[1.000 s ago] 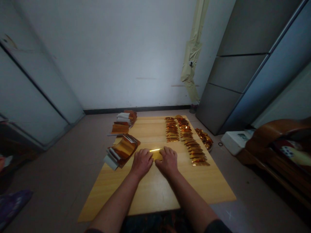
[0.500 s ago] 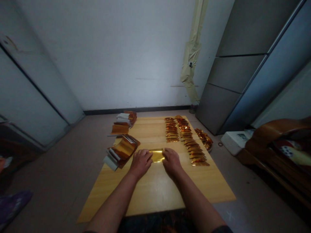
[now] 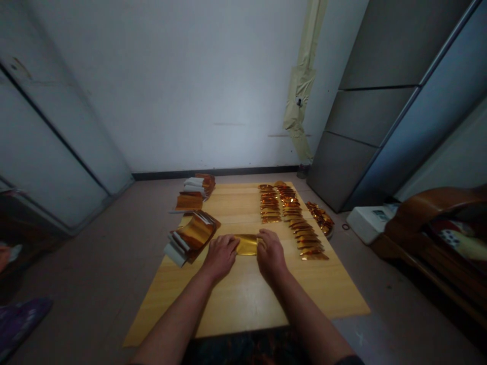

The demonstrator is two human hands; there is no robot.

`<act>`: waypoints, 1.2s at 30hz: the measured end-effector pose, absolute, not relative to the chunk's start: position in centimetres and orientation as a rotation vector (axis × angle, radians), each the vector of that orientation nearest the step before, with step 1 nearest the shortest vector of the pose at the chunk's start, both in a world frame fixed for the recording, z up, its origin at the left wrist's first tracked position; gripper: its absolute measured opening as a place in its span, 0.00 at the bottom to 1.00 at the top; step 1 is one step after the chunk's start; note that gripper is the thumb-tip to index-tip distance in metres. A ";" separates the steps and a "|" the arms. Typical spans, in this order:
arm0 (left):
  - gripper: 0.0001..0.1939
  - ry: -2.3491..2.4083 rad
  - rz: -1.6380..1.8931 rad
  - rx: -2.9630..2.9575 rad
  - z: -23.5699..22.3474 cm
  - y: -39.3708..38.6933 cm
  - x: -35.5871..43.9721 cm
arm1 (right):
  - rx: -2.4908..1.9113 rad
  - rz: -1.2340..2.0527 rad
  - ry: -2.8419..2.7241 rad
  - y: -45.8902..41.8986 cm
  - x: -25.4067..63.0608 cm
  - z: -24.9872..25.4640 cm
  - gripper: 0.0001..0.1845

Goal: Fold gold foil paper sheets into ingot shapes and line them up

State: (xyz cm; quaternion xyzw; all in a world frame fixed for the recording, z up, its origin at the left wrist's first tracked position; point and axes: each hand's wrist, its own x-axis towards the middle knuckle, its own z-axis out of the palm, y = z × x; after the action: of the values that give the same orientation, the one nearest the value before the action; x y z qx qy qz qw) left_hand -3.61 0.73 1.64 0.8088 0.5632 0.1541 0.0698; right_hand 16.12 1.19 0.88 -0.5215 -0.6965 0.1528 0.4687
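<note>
A sheet of shiny gold foil paper (image 3: 247, 245) lies low over the middle of the table, stretched between my two hands. My left hand (image 3: 221, 256) is closed on its left end, fingers curled over the edge. The right end is gripped by my right hand (image 3: 271, 253), its fingertips partly hidden behind the foil and knuckles. Just left of my left hand is a loose stack of gold foil sheets (image 3: 196, 233) with pale backs. To the right of my right hand, folded gold foil pieces (image 3: 307, 238) stand in a slanting row.
Another row of folded foil pieces (image 3: 269, 205) is at the table's back right. More foil sheets (image 3: 190, 201) hang over the back left edge of the wooden table (image 3: 243, 309). A container of folded pieces (image 3: 320, 219) sits beyond the right edge, near a refrigerator (image 3: 353, 116) and a white box (image 3: 367, 223).
My right hand has shifted slightly right and up along the foil's end. The foil's bright glare has dulled as its angle changed. My left hand stays nearly in place.
</note>
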 end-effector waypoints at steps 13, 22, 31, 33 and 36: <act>0.22 1.670 0.403 2.342 1.8 1.3 -4.4 | -1.272 0.631 -1.974 2.3 13.9 -0.5 0.13; 0.30 1.549 0.337 2.343 2.4 1.6 -5.3 | -1.117 0.763 -1.903 2.0 14.9 0.3 0.17; 0.31 1.569 0.386 2.372 1.5 1.8 -5.3 | -1.354 0.653 -1.894 1.7 13.8 1.1 0.15; 0.30 1.589 0.390 2.364 1.5 1.7 -5.3 | -1.503 0.534 -1.887 1.5 12.7 1.1 0.09; 0.29 1.593 0.409 2.371 1.5 1.7 -5.2 | -1.656 0.392 -1.888 1.1 11.3 1.2 0.01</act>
State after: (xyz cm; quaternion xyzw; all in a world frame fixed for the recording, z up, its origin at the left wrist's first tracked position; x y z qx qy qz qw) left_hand -5.18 1.68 1.46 0.8149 0.5475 0.1406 0.1279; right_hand 11.31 1.12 1.24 -0.6223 -0.7097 0.1474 0.2955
